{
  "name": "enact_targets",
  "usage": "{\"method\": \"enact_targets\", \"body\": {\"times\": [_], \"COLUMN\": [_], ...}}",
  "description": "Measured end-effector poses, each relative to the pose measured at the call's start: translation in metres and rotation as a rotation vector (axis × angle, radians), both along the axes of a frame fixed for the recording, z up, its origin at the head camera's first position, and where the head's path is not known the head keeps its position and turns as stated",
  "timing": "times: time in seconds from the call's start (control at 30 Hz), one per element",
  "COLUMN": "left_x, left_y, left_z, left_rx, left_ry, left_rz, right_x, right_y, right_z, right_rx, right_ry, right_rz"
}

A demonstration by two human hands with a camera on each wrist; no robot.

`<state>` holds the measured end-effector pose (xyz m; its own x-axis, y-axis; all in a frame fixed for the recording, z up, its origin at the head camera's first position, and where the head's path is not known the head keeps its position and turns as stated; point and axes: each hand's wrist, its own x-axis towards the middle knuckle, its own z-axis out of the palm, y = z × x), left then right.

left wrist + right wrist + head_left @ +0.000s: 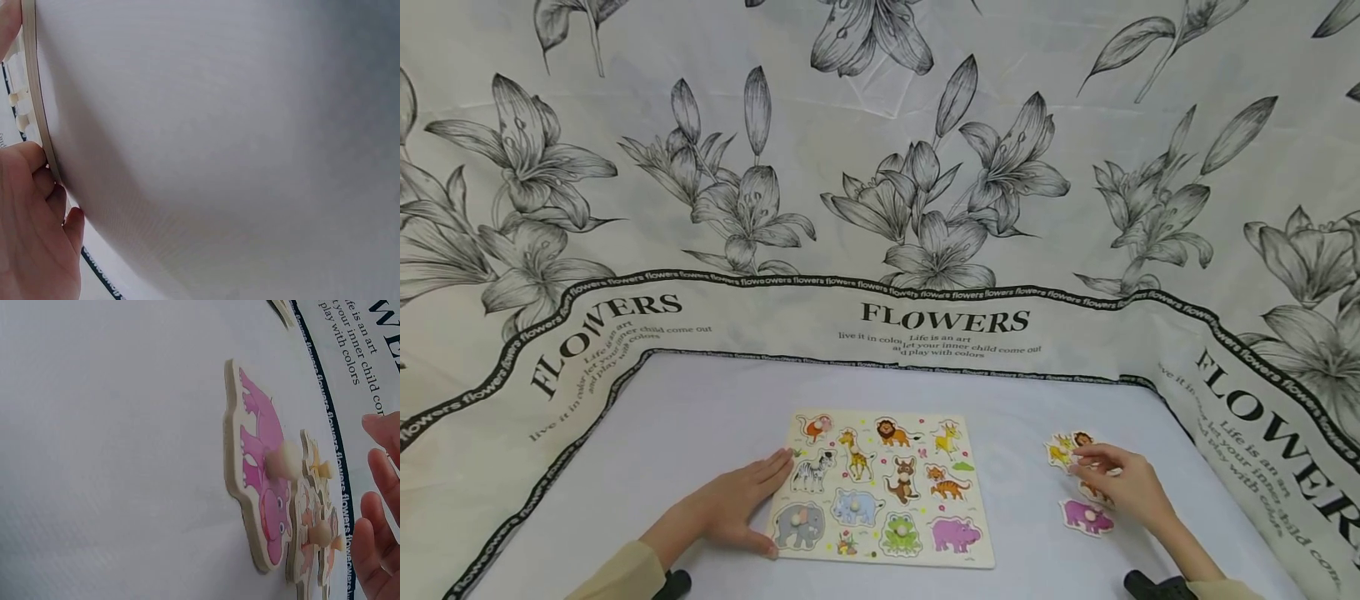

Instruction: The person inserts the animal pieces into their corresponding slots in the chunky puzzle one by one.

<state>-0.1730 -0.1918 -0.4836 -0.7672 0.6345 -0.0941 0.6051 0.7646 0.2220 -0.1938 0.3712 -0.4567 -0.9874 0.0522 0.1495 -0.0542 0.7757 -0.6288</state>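
One board (881,467), relaxed left grip (737,502) touching — right grip (1126,483) released over loose pieces (1078,513), at least four.

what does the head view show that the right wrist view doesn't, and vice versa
Only the head view shows the animal puzzle board, the left hand at its left edge and the large flower drawings. Only the right wrist view gives a close, side-on look at the round knob on the purple hippo piece. Both show that piece, the right hand, the yellow animal piece, the white surface and printed lettering.
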Motion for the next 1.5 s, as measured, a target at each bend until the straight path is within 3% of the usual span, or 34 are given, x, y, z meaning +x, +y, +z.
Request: {"method": "enact_targets", "body": {"times": [0.27,0.8,1.17,1.5], "left_x": [-0.001,-0.001,0.000,-0.001], "left_y": [0.000,0.000,0.001,0.000], "left_z": [-0.004,-0.004,0.001,-0.002], "left_rx": [-0.012,-0.008,-0.015,-0.020], "left_ry": [-0.005,0.041,0.026,0.030], "left_rz": [0.012,-0.011,-0.008,-0.008], "right_x": [-0.007,-0.019,-0.029,-0.035], "right_y": [0.020,0.041,0.051,0.054], "right_z": [-0.007,-0.006,-0.009,-0.012], "right_rx": [0.032,0.092,0.090,0.098], "right_ry": [-0.055,-0.057,-0.095,-0.137], "right_rz": [-0.055,-0.135,-0.124,-0.095]}}
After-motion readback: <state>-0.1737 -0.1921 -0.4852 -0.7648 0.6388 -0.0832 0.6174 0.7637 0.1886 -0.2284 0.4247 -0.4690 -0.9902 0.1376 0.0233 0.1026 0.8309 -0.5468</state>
